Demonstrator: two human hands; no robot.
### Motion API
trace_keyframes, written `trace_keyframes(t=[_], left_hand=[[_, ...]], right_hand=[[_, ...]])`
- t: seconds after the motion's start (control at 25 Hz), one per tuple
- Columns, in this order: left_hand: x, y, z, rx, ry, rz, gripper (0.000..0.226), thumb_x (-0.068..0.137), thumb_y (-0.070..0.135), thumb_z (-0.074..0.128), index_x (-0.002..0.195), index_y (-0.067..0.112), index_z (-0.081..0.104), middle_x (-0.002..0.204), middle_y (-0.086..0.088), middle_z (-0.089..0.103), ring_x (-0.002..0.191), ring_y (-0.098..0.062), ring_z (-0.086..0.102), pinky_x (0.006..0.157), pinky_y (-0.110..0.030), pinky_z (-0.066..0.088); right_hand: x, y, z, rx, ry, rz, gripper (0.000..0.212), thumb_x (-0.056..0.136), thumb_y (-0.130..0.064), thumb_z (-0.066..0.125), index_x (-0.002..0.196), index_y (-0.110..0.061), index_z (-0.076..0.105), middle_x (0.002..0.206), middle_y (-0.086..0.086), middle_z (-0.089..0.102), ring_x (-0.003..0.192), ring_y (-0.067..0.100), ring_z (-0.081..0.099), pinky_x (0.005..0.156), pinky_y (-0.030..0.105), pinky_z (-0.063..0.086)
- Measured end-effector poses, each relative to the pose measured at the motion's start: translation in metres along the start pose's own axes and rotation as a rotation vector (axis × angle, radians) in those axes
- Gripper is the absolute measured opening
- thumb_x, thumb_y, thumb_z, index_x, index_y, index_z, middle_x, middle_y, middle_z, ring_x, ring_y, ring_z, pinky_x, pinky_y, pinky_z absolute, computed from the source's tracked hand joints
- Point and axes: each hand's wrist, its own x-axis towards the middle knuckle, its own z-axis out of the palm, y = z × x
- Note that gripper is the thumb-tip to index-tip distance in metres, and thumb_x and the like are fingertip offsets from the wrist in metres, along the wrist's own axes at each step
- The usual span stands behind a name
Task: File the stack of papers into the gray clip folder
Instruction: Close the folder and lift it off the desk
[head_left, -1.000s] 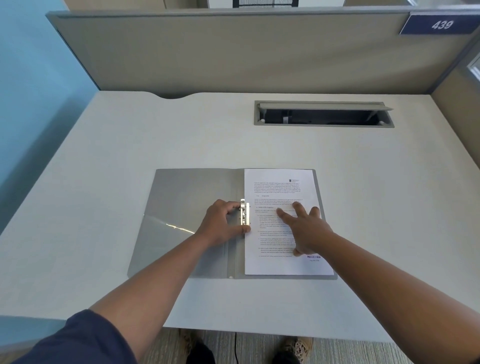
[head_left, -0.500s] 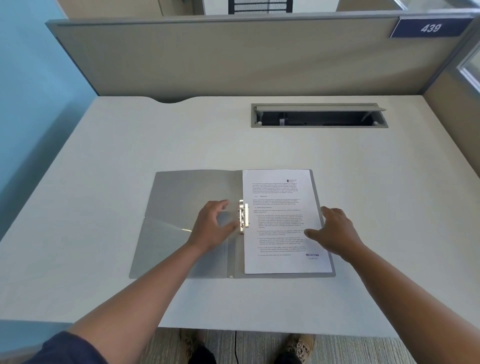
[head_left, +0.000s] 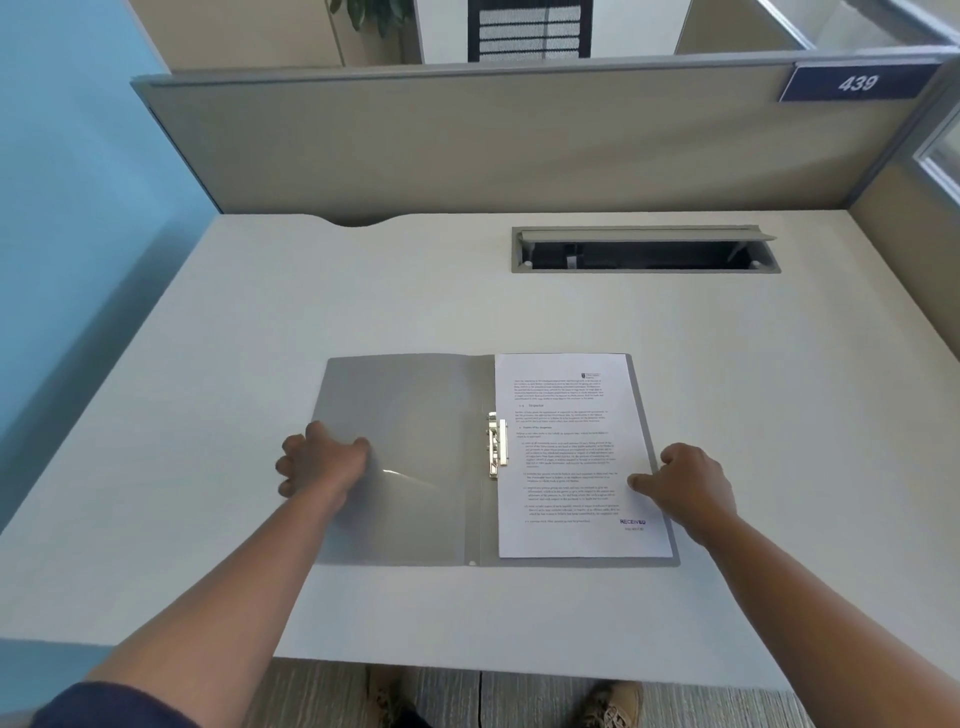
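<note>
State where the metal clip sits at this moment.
In the head view, the metal clip sits on the open gray folder's spine, at the papers' left edge.

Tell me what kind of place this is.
Most likely an office cubicle: a desk enclosed by a beige partition, a number plate reading 439, and a cable hatch set into the desktop.

A pale desk (head_left: 208, 415) fills the view. At its far right an open cable tray (head_left: 644, 252) is sunk into the top. A beige partition (head_left: 467, 145) stands along the far edge, with a blue plate reading 439 (head_left: 857, 83) at its right end. A blue wall (head_left: 67, 208) rises on the left. Below the near edge, two brown shoes (head_left: 613, 706) stand on striped carpet (head_left: 311, 696).
</note>
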Motion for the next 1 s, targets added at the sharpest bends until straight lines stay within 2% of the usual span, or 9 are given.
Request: trace_keyframes(t=[0.16, 0.28, 0.4, 0.56, 0.68, 0.76, 0.84, 0.92, 1.0], left_hand=[[0.017, 0.001, -0.016, -0.090, -0.014, -0.064, 0.040, 0.077, 0.034, 0.064, 0.106, 0.012, 0.047, 0.111, -0.010, 0.045, 0.111, -0.040, 0.046, 0.091, -0.048, 0.050], [0.028, 0.000, -0.039, -0.173, -0.003, -0.006, 0.023, 0.071, 0.022, 0.060, 0.083, 0.002, 0.062, 0.087, -0.011, 0.065, 0.086, -0.037, 0.061, 0.070, -0.035, 0.048], [0.028, 0.005, -0.076, -0.316, 0.040, 0.139, 0.018, 0.064, 0.021, 0.054, 0.057, 0.005, 0.056, 0.052, -0.008, 0.053, 0.055, -0.029, 0.056, 0.056, -0.031, 0.041], [0.020, 0.036, -0.126, -0.440, -0.061, 0.275, 0.012, 0.082, 0.014, 0.068, 0.077, 0.004, 0.069, 0.068, -0.012, 0.063, 0.058, -0.023, 0.055, 0.058, -0.029, 0.042], [-0.009, 0.069, -0.153, -0.444, -0.205, 0.390, 0.008, 0.085, 0.016, 0.071, 0.081, 0.009, 0.070, 0.065, -0.003, 0.069, 0.056, -0.020, 0.062, 0.053, -0.025, 0.050], [-0.042, 0.093, -0.152, -0.512, -0.333, 0.478, 0.014, 0.087, 0.025, 0.073, 0.087, 0.011, 0.072, 0.076, 0.000, 0.077, 0.062, -0.019, 0.071, 0.057, -0.027, 0.058], [-0.079, 0.114, -0.134, -0.620, -0.450, 0.555, 0.022, 0.089, 0.038, 0.074, 0.091, 0.015, 0.072, 0.083, 0.001, 0.076, 0.061, -0.020, 0.072, 0.058, -0.030, 0.059], [-0.112, 0.126, -0.102, -0.658, -0.564, 0.594, 0.022, 0.092, 0.044, 0.070, 0.094, 0.022, 0.071, 0.087, 0.004, 0.074, 0.060, -0.020, 0.073, 0.052, -0.025, 0.055], [-0.133, 0.129, -0.065, -0.603, -0.642, 0.617, 0.021, 0.095, 0.042, 0.068, 0.106, 0.025, 0.071, 0.100, 0.001, 0.072, 0.068, -0.019, 0.075, 0.058, -0.024, 0.056]], right_hand=[[-0.004, -0.001, 0.003, -0.005, -0.001, 0.004, 0.033, 0.071, -0.025, 0.077, 0.068, -0.013, 0.046, 0.068, 0.003, 0.060, 0.057, 0.023, 0.052, 0.049, 0.029, 0.033], [-0.005, 0.001, 0.004, -0.018, -0.012, -0.009, 0.027, 0.070, -0.023, 0.077, 0.072, -0.012, 0.052, 0.073, 0.004, 0.064, 0.062, 0.024, 0.057, 0.050, 0.029, 0.036], [-0.008, 0.000, 0.006, 0.001, -0.025, -0.008, 0.025, 0.070, -0.021, 0.076, 0.073, -0.013, 0.053, 0.074, 0.004, 0.064, 0.062, 0.023, 0.055, 0.052, 0.030, 0.037], [-0.017, -0.009, 0.007, -0.031, -0.044, -0.021, 0.025, 0.074, -0.028, 0.074, 0.079, -0.014, 0.053, 0.085, 0.005, 0.066, 0.069, 0.023, 0.057, 0.059, 0.033, 0.045], [-0.032, -0.032, 0.003, -0.003, -0.013, -0.167, 0.044, 0.084, -0.041, 0.073, 0.122, -0.021, 0.063, 0.115, 0.000, 0.066, 0.098, 0.021, 0.065, 0.079, 0.034, 0.050], [-0.048, -0.061, -0.008, 0.340, -0.112, -0.278, 0.049, 0.088, -0.045, 0.073, 0.131, -0.023, 0.062, 0.114, -0.007, 0.070, 0.098, 0.015, 0.069, 0.086, 0.036, 0.055], [-0.065, -0.093, -0.024, 0.695, -0.320, -0.351, 0.049, 0.089, -0.047, 0.072, 0.131, -0.023, 0.064, 0.107, -0.008, 0.075, 0.096, 0.013, 0.074, 0.082, 0.034, 0.059], [-0.076, -0.115, -0.039, 0.893, -0.430, -0.402, 0.047, 0.086, -0.052, 0.069, 0.126, -0.027, 0.066, 0.110, -0.006, 0.077, 0.097, 0.016, 0.075, 0.077, 0.031, 0.059], [-0.079, -0.124, -0.051, 1.001, -0.452, -0.444, 0.039, 0.090, -0.048, 0.067, 0.121, -0.025, 0.069, 0.111, 0.000, 0.078, 0.096, 0.022, 0.076, 0.075, 0.030, 0.059]])
